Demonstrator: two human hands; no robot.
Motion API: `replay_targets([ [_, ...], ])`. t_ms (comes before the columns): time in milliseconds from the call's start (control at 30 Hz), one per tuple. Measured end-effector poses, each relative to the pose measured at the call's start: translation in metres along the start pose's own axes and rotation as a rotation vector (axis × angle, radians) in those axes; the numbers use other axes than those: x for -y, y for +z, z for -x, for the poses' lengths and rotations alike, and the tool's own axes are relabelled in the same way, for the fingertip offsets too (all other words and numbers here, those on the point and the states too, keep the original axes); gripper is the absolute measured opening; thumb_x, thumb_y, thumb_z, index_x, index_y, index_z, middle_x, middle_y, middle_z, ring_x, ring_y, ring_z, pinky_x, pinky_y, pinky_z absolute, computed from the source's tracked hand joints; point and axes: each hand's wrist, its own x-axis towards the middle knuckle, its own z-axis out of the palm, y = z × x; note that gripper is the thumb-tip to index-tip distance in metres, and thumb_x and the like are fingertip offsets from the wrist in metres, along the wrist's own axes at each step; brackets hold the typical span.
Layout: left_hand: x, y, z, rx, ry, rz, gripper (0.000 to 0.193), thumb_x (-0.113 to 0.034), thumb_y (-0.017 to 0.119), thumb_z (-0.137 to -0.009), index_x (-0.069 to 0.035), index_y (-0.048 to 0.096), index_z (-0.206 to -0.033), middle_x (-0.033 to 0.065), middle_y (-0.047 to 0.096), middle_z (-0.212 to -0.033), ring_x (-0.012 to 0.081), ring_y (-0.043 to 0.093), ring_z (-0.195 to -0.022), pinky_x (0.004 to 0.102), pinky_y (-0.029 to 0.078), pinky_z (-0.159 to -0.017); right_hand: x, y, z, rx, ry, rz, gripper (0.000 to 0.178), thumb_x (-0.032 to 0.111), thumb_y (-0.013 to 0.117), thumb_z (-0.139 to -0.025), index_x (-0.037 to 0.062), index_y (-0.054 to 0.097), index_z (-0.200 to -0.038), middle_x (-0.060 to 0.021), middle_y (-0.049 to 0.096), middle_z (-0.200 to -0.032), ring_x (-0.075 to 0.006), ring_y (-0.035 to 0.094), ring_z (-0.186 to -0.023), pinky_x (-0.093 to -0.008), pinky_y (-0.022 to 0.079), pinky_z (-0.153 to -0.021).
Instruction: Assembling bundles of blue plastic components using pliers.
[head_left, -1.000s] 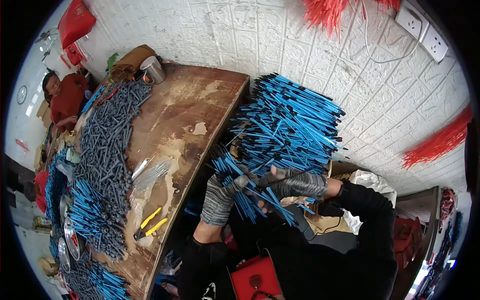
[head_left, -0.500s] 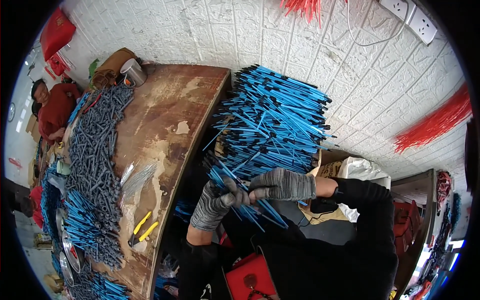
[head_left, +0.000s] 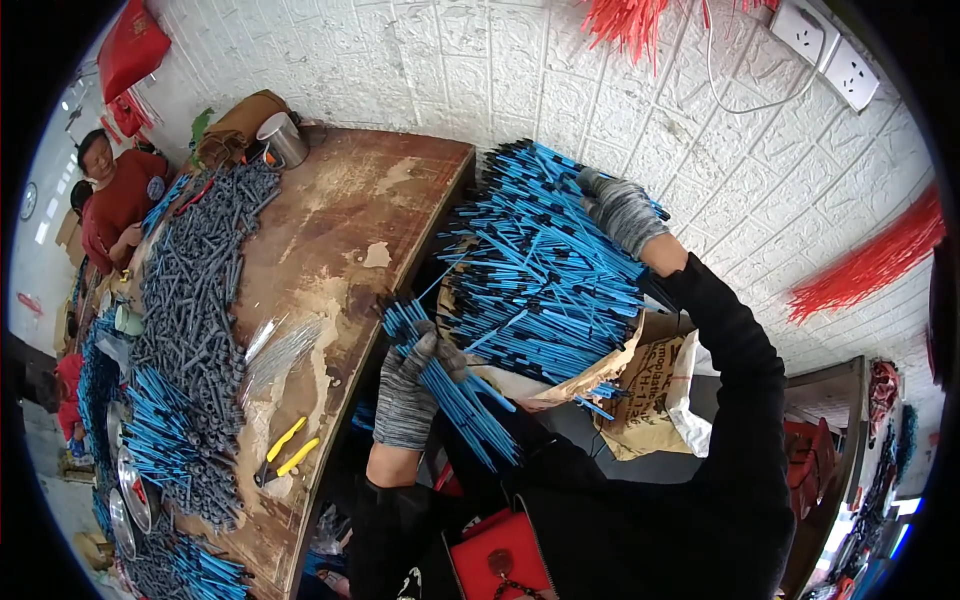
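Observation:
A bundle of thin blue rods with black ends (head_left: 468, 415) is gripped in my left hand (head_left: 408, 400), which wears a grey knit glove. The bundle slants beside the table edge, its black tips up and to the left. My right hand (head_left: 622, 212), gloved alike, rests at the far right side of a big heap of the same blue rods (head_left: 540, 270). Its fingers bend down among the rods, and their tips are hidden, so what they hold does not show. The heap fills a paper sack (head_left: 590, 380) with a folded-down rim.
On the wooden table (head_left: 340, 220) at my left lie grey plastic pieces (head_left: 190, 290), more blue rods (head_left: 160, 425), thin wires (head_left: 280, 355), yellow-handled pliers (head_left: 287, 455) and a metal cup (head_left: 282, 140). A white wall (head_left: 420, 60) stands behind. A person (head_left: 120, 205) sits far left.
My right hand has left the bundle and moved up and right onto the far side of the heap. My left hand has shifted slightly and keeps the bundle, which now shows more fully.

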Motion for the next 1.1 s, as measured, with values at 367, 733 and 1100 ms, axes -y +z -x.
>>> replay_targets([
  [367, 0.022, 0.060, 0.006, -0.110, 0.198, -0.372, 0.036, -0.004, 0.073, -0.076, -0.006, 0.059, -0.108, 0.0051, 0.065, -0.087, 0.0151, 0.062, -0.081, 0.0261, 0.051, -0.069, 0.138, -0.053, 0.118, 0.455, -0.197, -0.890, 0.030, 0.025, 0.069, -0.082, 0.0044, 0.058, -0.100, -0.0088, 0.065, -0.086, -0.0172, 0.065, -0.077, -0.0278, 0.052, -0.068],
  [733, 0.016, 0.004, 0.028, 0.316, -0.011, -0.232, 0.035, -0.010, 0.073, -0.077, -0.006, 0.057, -0.108, 0.0085, 0.065, -0.085, 0.0235, 0.064, -0.075, 0.0360, 0.053, -0.075, 0.149, -0.022, 0.146, 0.532, -0.192, -1.171, 0.031, 0.029, 0.065, -0.085, 0.0041, 0.058, -0.103, -0.0094, 0.065, -0.083, -0.0184, 0.066, -0.080, -0.0292, 0.053, -0.069],
  [1100, -0.006, 0.006, 0.026, 0.068, -0.066, -0.029, 0.034, -0.011, 0.068, -0.081, -0.003, 0.054, -0.111, 0.0144, 0.064, -0.087, 0.0257, 0.065, -0.076, 0.0398, 0.056, -0.067, 0.054, 0.026, 0.090, 0.078, -0.106, 0.333, 0.020, 0.020, 0.058, -0.085, 0.0050, 0.061, -0.099, -0.0133, 0.063, -0.077, -0.0306, 0.060, -0.084, -0.0441, 0.049, -0.074],
])
